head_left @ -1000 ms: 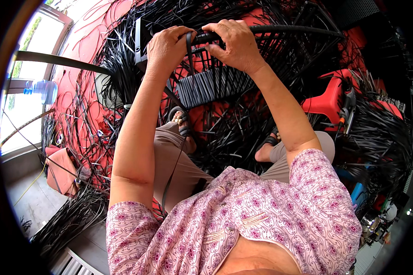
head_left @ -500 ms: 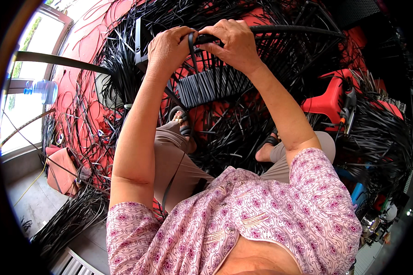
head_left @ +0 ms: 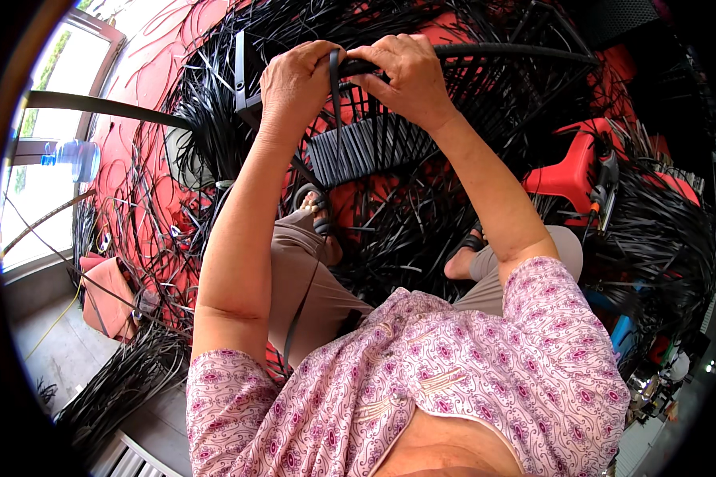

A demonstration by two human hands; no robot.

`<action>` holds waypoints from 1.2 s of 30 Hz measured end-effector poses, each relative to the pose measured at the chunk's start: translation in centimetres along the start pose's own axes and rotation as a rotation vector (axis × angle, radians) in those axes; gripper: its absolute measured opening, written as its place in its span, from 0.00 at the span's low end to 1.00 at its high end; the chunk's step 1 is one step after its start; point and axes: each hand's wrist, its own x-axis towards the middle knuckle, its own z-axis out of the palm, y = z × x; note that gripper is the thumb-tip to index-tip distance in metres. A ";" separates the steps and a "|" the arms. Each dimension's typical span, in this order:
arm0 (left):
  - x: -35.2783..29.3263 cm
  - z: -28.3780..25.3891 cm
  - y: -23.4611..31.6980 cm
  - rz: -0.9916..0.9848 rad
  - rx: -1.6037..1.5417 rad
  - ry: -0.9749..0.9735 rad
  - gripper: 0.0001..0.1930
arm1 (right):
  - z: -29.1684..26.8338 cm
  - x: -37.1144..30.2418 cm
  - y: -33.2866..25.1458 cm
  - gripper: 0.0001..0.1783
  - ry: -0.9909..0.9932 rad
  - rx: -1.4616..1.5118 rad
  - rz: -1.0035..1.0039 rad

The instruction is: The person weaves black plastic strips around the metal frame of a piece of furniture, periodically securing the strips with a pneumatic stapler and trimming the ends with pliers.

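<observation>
A black furniture frame with a curved, strip-wrapped rail stands in front of me. My left hand is closed at the rail, its fingertips pressed against a flat black plastic strip that loops over the rail and hangs down. Just to the right, my right hand grips the same rail, fingers over the top and thumb beneath. Both hands nearly touch. Below them is a woven black panel with upright strands rising toward the rail. Whatever lies inside the fingers is hidden.
Loose black strips cover much of the red floor covering. On the right stands a red plastic stool with a tool by it. A clear water bottle and a pinkish bag are at left.
My left hand has shifted slightly right and down along the rail. The strip's hanging part looks a little straighter and longer; my right hand stays nearly in place.
</observation>
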 end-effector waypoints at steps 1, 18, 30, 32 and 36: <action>0.0 0.1 0.1 0.021 -0.009 0.015 0.12 | 0.0 0.0 0.1 0.18 0.000 -0.006 -0.003; -0.3 -0.1 0.3 0.056 -0.108 0.025 0.10 | 0.5 0.5 -0.3 0.23 0.013 -0.077 0.030; 0.0 -0.4 0.4 0.012 -0.163 -0.032 0.09 | 0.1 0.1 -0.3 0.21 -0.022 -0.100 -0.021; 0.0 0.0 0.6 0.139 -0.077 0.032 0.08 | 0.3 0.0 -0.3 0.18 -0.009 -0.101 -0.021; 0.1 0.2 1.2 0.255 0.008 0.068 0.07 | -0.1 -0.2 -0.4 0.19 -0.005 -0.092 -0.008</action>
